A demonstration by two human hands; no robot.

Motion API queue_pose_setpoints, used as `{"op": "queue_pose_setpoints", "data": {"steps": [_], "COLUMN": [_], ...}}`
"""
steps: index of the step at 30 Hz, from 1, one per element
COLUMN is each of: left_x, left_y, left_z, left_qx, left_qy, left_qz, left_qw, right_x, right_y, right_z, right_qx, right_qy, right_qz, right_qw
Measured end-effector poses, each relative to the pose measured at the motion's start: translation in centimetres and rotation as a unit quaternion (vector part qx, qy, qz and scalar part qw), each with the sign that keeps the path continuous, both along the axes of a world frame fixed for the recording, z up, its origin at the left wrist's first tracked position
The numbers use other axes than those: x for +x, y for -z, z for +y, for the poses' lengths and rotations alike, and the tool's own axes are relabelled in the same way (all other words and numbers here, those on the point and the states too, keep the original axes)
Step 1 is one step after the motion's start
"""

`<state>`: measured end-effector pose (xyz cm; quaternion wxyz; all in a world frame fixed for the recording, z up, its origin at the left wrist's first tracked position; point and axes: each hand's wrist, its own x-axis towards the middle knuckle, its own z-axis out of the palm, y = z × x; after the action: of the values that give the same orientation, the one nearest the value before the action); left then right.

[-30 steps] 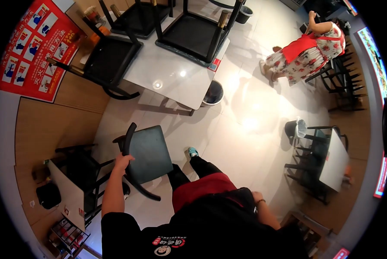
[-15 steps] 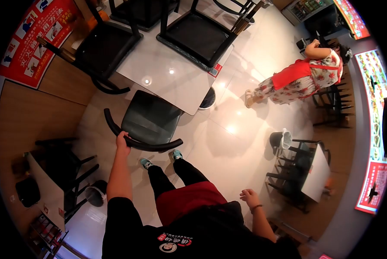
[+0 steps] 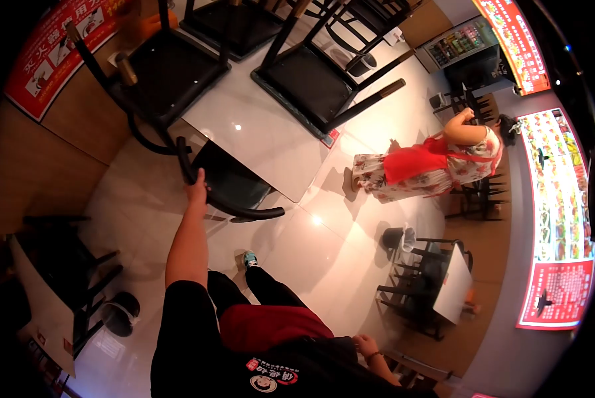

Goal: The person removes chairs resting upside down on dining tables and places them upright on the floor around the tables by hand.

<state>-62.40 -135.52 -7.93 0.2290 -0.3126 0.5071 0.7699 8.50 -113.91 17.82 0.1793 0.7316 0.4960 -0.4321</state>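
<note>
My left hand [image 3: 197,191] is closed on the curved black back rail of a chair [image 3: 234,179], at its left side. The chair stands upright with its dark seat partly under the near edge of a white table [image 3: 244,126]. My right hand [image 3: 365,345] hangs low beside my waist, its fingers loosely bent and holding nothing I can see. Part of it is hidden by my black shirt.
Upturned chairs [image 3: 307,86] rest on the white table. Ahead to the right stands a person in a red apron [image 3: 417,162]. Another table [image 3: 453,285] with chairs and a bin [image 3: 400,239] is at right. At left are a table [image 3: 39,298] and a bin [image 3: 120,313].
The chair has gone forward, its seat now further under the table, with my left hand still on its back. My right hand has come in closer to my waist. The view has shifted.
</note>
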Motion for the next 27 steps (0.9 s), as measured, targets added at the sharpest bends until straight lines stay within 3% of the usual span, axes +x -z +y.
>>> {"op": "queue_pose_setpoints", "data": {"steps": [2,3,4,5,6,7,9,10,12,14,15,17,18,19,22,24,26,27], "left_x": [-1.2,-1.5,-1.7,-1.1,0.2,1.7,4.7,6.9,11.2,17.0,19.5,24.5,26.5,27.6,25.3,23.7,21.0,20.0], "left_y": [-1.7,1.8,3.4,4.8,4.0,4.2,2.9,3.1,0.8,3.1,1.2,4.7,5.4,5.1,0.4,-0.8,-2.1,-4.2], "left_z": [0.2,-0.1,-0.4,-1.0,-1.3,-2.2,-4.3,-5.3,-8.7,-14.2,-17.5,-25.5,-29.9,-34.0,-44.0,-49.9,-54.4,-54.4], "left_qx": [-0.302,-0.351,-0.397,-0.385,-0.371,-0.292,-0.257,-0.198,-0.132,-0.006,-0.054,-0.18,-0.252,-0.257,-0.22,-0.228,-0.232,-0.241], "left_qy": [0.188,0.235,0.276,0.292,0.309,0.332,0.41,0.397,0.45,0.447,0.448,0.485,0.471,0.428,0.267,0.105,0.107,0.01], "left_qz": [-0.027,0.046,0.118,0.134,0.149,0.094,0.038,0.067,-0.055,-0.094,-0.105,-0.056,-0.033,-0.087,-0.333,-0.352,-0.326,-0.278], "left_qw": [0.934,0.905,0.867,0.865,0.863,0.892,0.874,0.894,0.881,0.89,0.886,0.854,0.845,0.862,0.877,0.902,0.91,0.93], "right_x": [-2.3,-3.4,-4.1,-5.2,-6.8,-8.1,-13.4,-16.1,-20.6,-24.4,-26.1,-30.7,-33.4,-36.5,-47.4,-55.5,-63.8,-68.7], "right_y": [-0.2,-0.1,0.5,1.2,1.4,2.0,1.2,0.9,0.8,1.6,2.1,3.0,3.3,3.2,4.1,4.3,5.8,2.2], "right_z": [-2.1,-3.0,-3.2,-3.1,-3.1,-3.4,-5.1,-5.9,-7.5,-8.3,-8.6,-9.5,-9.9,-10.3,-11.2,-12.4,-12.8,-14.6], "right_qx": [0.013,0.012,0.029,0.048,0.053,0.045,0.019,0.016,0.007,0.009,0.001,-0.003,0.002,0.01,0.008,-0.016,0.035,0.083], "right_qy": [-0.063,-0.067,-0.175,-0.281,-0.287,-0.234,-0.146,-0.148,-0.127,-0.176,-0.193,-0.232,-0.254,-0.279,-0.335,-0.342,-0.425,-0.459], "right_qz": [-0.048,-0.044,-0.042,-0.04,-0.037,0.005,0.076,0.084,0.141,0.151,0.157,0.174,0.188,0.212,0.299,0.37,0.384,0.422], "right_qw": [0.997,0.997,0.983,0.958,0.956,0.971,0.986,0.985,0.982,0.973,0.969,0.957,0.949,0.936,0.893,0.864,0.819,0.777]}}
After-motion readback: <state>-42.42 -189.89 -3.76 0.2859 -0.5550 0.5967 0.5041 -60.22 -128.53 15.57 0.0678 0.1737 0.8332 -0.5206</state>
